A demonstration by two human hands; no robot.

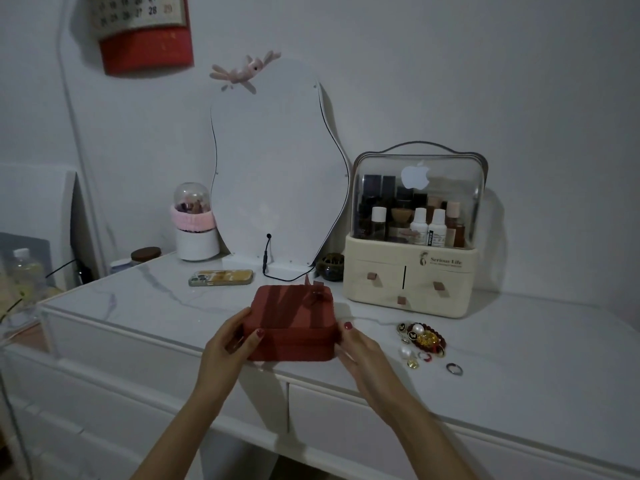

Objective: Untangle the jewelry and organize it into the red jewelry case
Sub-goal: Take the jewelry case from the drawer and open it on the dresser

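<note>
The red jewelry case (292,322) sits closed near the front edge of the white worktop (519,358), a bow on its lid. The left hand (235,341) holds its left side, grip curled round the corner, thumb on the front. The right hand (353,344) holds the right side the same way. At the case's three o'clock, well apart, lies the tangled jewelry (420,337), with a loose ring (454,369) beyond. A phone (220,277) lies at eleven o'clock.
</note>
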